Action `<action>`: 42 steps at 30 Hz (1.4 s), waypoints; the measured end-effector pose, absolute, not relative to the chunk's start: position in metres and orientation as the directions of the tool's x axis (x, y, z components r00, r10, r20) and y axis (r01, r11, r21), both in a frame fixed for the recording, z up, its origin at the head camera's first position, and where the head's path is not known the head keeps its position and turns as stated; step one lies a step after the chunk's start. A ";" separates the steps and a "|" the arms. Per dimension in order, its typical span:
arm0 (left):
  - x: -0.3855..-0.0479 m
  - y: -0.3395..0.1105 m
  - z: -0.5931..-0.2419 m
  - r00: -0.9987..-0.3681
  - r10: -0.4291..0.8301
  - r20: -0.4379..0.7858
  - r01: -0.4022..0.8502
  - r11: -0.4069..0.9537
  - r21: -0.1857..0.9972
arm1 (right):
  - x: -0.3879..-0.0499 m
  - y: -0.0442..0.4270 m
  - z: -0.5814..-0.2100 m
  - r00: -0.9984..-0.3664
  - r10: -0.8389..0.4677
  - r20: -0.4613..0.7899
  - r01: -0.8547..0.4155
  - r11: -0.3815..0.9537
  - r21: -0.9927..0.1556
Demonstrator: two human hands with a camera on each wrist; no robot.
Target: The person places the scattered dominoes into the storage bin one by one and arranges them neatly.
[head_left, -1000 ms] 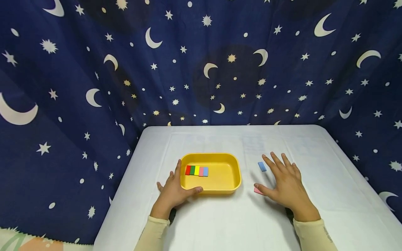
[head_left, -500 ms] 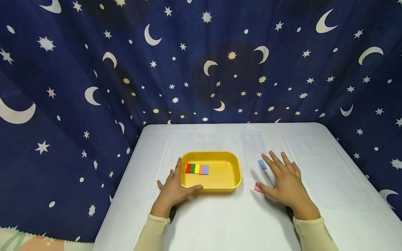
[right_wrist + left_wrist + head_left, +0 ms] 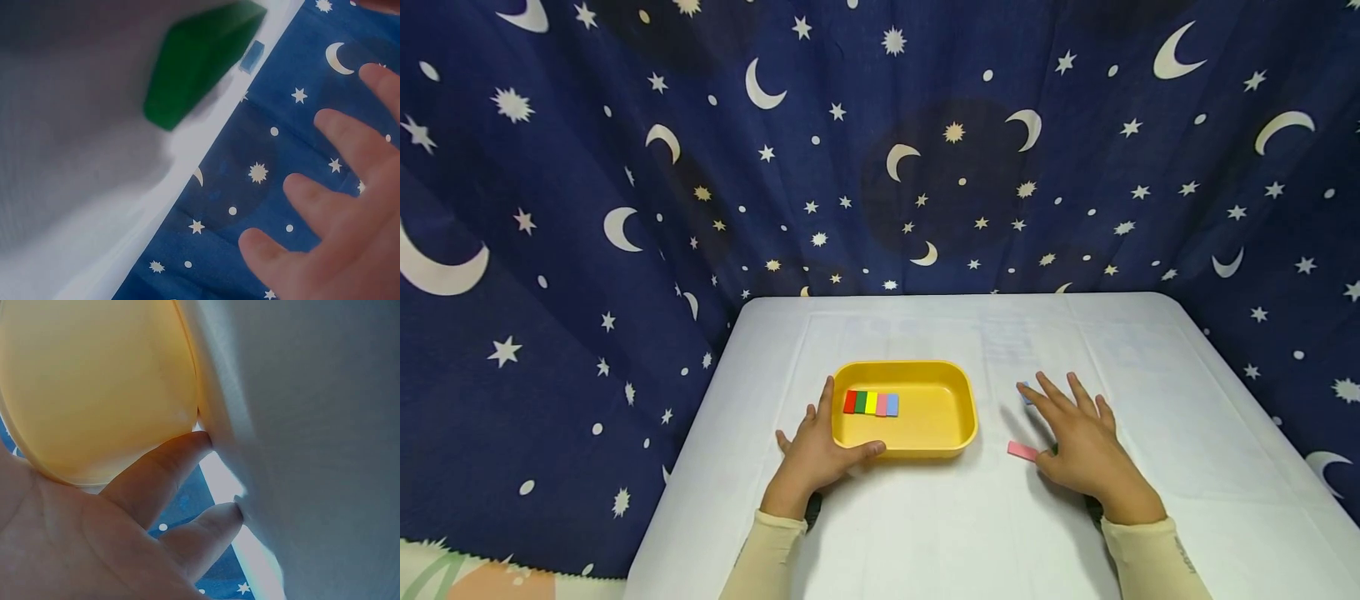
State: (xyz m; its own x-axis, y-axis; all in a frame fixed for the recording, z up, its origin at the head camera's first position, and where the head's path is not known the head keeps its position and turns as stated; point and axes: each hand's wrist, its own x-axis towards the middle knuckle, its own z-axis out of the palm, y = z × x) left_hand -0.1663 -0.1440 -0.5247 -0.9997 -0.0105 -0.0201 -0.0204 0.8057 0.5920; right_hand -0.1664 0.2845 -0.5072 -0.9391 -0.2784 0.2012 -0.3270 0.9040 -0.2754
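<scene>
My left hand [image 3: 814,462] rests against the left end of a yellow tray [image 3: 940,451]. Its index finger lies along the left rim, and the thumb touches the front wall. Inside the tray, red [image 3: 849,402], green [image 3: 861,402], yellow [image 3: 871,402], pink [image 3: 882,405] and blue [image 3: 892,405] blocks form a row. Over the table at right hovers my right hand [image 3: 1086,450], fingers spread. Beneath it a loose green block [image 3: 200,69] lies on the cloth, mostly hidden from the head view. By the thumb is a pink block [image 3: 1021,451]; a blue block [image 3: 1026,398] is partly behind the fingertips.
A white cloth [image 3: 925,525] covers the table, which has rounded far corners. Behind it and at both sides hangs a dark blue curtain [image 3: 850,167] with moons and stars. Patterned fabric [image 3: 497,575] shows at the lower left.
My right hand has shifted slightly, its thumb drawing back to the right and uncovering more of the pink block. Its fingertips now cover part of the blue block. The left hand stays put.
</scene>
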 end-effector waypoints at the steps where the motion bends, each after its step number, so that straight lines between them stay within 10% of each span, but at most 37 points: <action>1: -0.166 -0.144 -0.525 -1.000 -0.010 -0.020 -0.020 0.807 0.590 | -0.166 0.284 -0.508 -0.942 -0.275 0.190 -0.320 0.906 -0.276; 42: -0.166 -0.144 -0.525 -1.000 -0.015 -0.014 -0.021 0.808 0.589 | -0.164 0.263 -0.516 -0.871 -0.454 0.188 -0.491 0.820 -0.295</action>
